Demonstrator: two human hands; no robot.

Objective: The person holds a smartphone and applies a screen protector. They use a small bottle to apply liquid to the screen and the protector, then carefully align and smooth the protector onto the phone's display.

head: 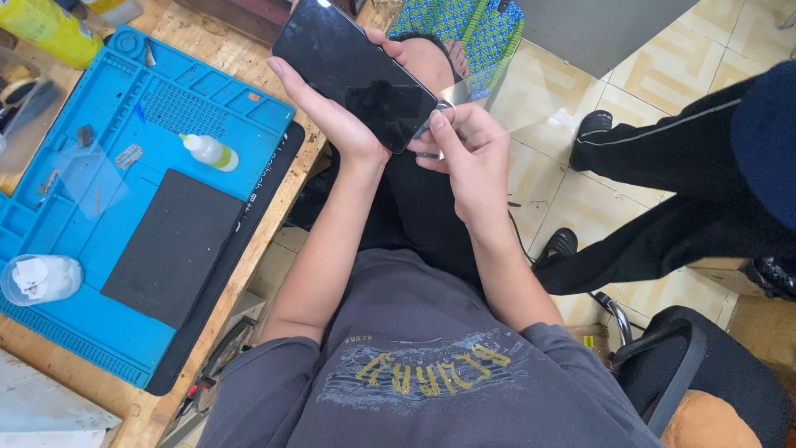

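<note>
My left hand [332, 112] cradles a black smartphone [352, 70] with a dark screen, held tilted above my lap. At the phone's lower corner my right hand [468, 162] pinches a thin clear film [477, 83] between thumb and fingers. The film stretches up and to the right of the phone, nearly transparent against the tiled floor. Both hands are off the right side of the wooden workbench [220, 46].
A blue repair mat [99, 274] with a black pad [170, 245] lies on the bench, with a small white bottle [211, 152], a round cup of tissue [40, 278] and a yellow bottle [50, 29]. Another person's dark-trousered legs [663, 199] stand at the right beside a chair [705, 373].
</note>
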